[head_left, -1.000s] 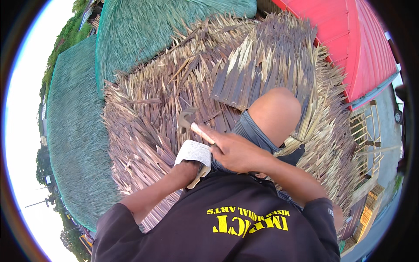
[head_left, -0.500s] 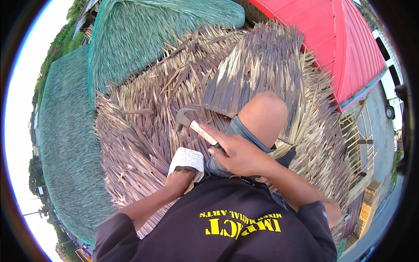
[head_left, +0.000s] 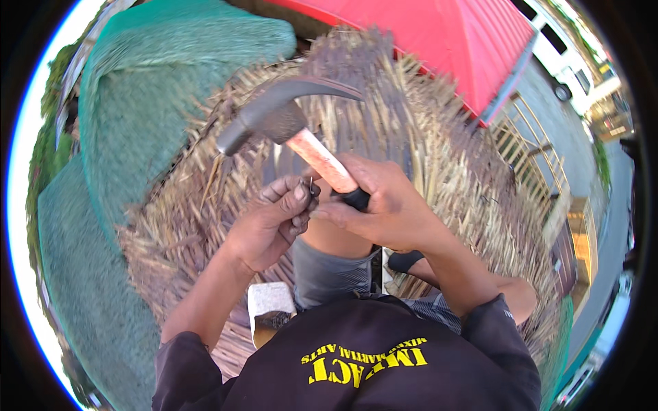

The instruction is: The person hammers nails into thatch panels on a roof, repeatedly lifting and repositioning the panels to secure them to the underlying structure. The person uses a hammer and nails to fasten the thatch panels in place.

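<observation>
A claw hammer [head_left: 321, 159] with a dark metal head and a pale, black-ended handle is gripped in my right hand [head_left: 392, 204]. Its head points up and to the left, above my left hand [head_left: 277, 218]. Thumb and fingers of the left hand are pinched on a small nail [head_left: 312, 183], whose thin shiny end sticks up. Both hands are close together over my bent knee. Below the left forearm, at my waist, sits a white open container [head_left: 269, 296] with dark small pieces in it, too small to make out singly.
Dry thatch [head_left: 185, 240] slopes around me on the roof. A green net-covered roof [head_left: 151, 116] lies to the left, a red metal roof [head_left: 439, 34] at the far right. Beyond the right edge are a bamboo frame [head_left: 528, 140] and a parked white van [head_left: 558, 58].
My left hand has come out of the white container and up beside the right hand, now pinching a nail. The hammer has been raised closer to view. The view has shifted.
</observation>
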{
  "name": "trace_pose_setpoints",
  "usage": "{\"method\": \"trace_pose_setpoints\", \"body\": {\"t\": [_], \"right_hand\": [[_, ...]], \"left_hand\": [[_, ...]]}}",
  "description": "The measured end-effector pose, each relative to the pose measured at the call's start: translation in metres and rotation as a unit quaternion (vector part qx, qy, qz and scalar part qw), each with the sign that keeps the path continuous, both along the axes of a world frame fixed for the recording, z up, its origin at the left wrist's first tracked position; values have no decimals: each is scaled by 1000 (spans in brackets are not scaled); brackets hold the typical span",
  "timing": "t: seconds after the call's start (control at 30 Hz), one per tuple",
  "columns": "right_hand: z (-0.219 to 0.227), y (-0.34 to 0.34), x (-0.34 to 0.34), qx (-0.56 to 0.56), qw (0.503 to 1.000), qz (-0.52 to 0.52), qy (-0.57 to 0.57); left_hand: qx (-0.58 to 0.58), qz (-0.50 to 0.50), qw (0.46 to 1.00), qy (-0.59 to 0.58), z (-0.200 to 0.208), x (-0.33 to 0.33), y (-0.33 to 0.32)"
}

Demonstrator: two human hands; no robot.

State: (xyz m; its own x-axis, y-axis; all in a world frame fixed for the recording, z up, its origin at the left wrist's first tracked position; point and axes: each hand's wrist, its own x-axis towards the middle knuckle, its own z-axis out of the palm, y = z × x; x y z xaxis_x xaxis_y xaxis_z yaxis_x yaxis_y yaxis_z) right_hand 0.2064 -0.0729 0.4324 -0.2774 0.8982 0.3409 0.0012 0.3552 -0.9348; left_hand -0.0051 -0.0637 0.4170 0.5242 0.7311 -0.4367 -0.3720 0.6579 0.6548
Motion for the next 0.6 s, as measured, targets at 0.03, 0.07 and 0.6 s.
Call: {"method": "trace_pose_setpoints", "body": {"t": [0.03, 0.07, 0.6], "right_hand": [[1, 5, 9, -1, 997, -32, -73], [1, 10, 14, 10, 994, -72, -78], [-150, 62, 62, -184, 937, -297, 6]], "left_hand": [[-1, -22, 1000, -17, 0, 10, 13], [2, -44, 998, -38, -1, 20, 26], [189, -251, 922, 225, -131, 108, 158]]}}
